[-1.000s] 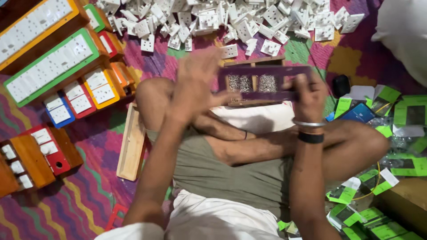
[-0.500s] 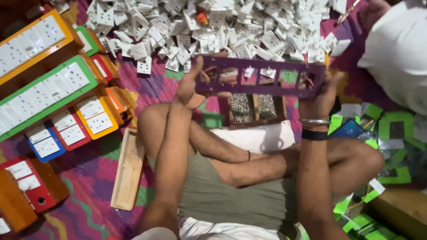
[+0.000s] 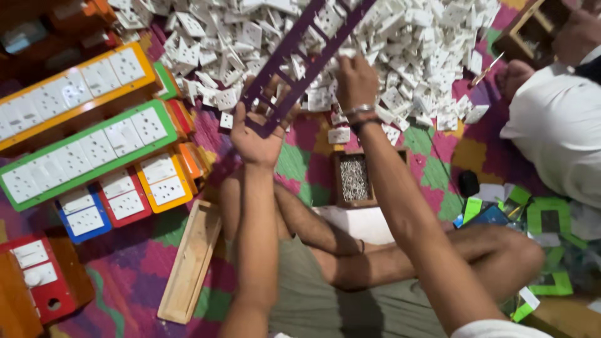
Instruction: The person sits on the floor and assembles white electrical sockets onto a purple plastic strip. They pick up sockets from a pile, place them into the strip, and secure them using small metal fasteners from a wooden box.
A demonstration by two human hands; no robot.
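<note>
1. Up in front of us, we hold a long purple frame (image 3: 299, 59) with a row of rectangular cut-outs, tilted so that it runs from lower left to upper right above the floor.
2. Our left hand (image 3: 260, 128) grips the frame's lower end, fingers curled around the edge and palm turned up.
3. Our right hand (image 3: 355, 81) is closed on the frame further up, fingers pinching its side; a bracelet and a dark band sit on that wrist.
4. Beneath the frame spreads a large heap of white switch and socket pieces (image 3: 400, 50) on the patterned mat (image 3: 300, 163).
5. Just below our right forearm stands a small wooden box (image 3: 355, 179) filled with small metal screws.
6. To our left lie coloured boards fitted with white sockets: a green one (image 3: 81, 156), an orange one (image 3: 69, 94), and smaller yellow, red and blue ones.
7. A wooden tray (image 3: 190, 263) lies beside our left knee.
8. Another person in white (image 3: 557, 131) sits at upper right.
</note>
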